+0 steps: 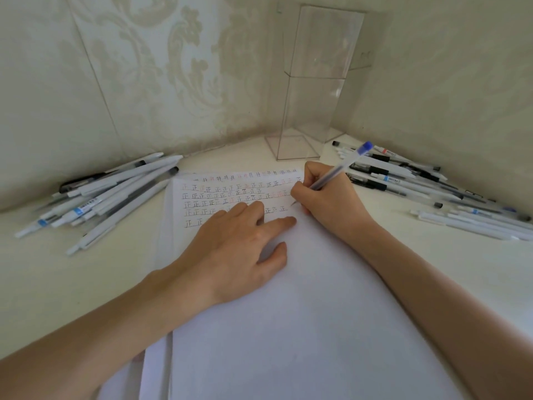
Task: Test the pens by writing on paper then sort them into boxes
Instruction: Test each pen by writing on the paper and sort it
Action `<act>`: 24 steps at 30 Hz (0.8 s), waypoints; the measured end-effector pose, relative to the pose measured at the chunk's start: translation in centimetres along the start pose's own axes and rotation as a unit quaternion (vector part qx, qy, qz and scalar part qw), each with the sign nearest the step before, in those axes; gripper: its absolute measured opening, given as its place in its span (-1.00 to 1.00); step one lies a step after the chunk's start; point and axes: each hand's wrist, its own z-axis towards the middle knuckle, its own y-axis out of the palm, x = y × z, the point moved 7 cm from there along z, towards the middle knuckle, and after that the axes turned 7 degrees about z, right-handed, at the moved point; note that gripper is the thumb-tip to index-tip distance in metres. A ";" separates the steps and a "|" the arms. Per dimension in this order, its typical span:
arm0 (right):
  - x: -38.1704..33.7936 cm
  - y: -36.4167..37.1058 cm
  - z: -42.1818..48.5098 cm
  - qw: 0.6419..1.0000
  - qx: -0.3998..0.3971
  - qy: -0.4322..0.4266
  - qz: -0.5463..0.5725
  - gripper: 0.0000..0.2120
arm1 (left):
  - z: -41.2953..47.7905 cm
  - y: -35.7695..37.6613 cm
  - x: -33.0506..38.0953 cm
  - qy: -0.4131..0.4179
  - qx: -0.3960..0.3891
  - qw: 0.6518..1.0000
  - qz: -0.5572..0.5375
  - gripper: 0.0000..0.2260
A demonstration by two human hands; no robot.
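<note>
A white sheet of paper (302, 298) lies in front of me, its top filled with rows of small written marks in black, blue and red. My left hand (236, 249) rests flat on the paper with fingers straight, holding it down. My right hand (328, 197) grips a clear pen with a blue cap on its end (340, 168), its tip touching the paper at the end of a row of marks. A tall clear plastic box (311, 90) stands upright in the corner behind the paper.
A pile of several white and clear pens (106, 194) lies on the desk at the left. Another spread of several pens (427, 180) lies at the right by the wall. Patterned walls close in the corner. More sheets (155, 368) stick out under the paper.
</note>
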 end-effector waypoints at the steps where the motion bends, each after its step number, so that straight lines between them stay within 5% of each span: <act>1: 0.0 -0.1 0.0 1.000 0.003 0.001 -0.001 -0.76 | 0.0 0.0 0.0 0.000 0.001 1.000 0.000 -0.36; 24: -0.3 0.0 -0.3 1.000 -0.015 -0.001 0.006 -0.79 | -0.1 0.0 0.0 0.003 0.012 1.000 -0.013 -0.38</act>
